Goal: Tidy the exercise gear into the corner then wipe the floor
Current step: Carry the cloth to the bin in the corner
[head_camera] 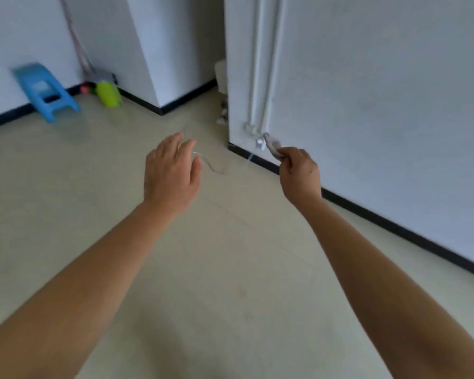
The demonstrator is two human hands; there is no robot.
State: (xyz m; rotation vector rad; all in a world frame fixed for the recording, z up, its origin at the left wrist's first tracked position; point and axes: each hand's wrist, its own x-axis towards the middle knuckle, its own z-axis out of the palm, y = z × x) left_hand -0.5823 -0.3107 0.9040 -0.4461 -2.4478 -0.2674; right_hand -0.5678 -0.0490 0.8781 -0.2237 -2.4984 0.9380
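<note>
My right hand (298, 170) grips a grey jump-rope handle (271, 145) that sticks up out of its fist, near the base of a white wall corner. A thin pale rope (211, 165) trails from near the handle down over the beige floor (230, 269) and curves toward my left hand (170, 170). That hand hovers with its fingers straight and spread, just above the rope's loop; whether it touches the rope is unclear. The picture is blurred.
A blue plastic stool (45, 90) leans on the left wall. In the far corner stand a green dustpan (108, 94), a pink-handled broom (77, 45) and something pink. White pipes (266, 64) run down the right wall, with small objects (223, 110) behind the corner.
</note>
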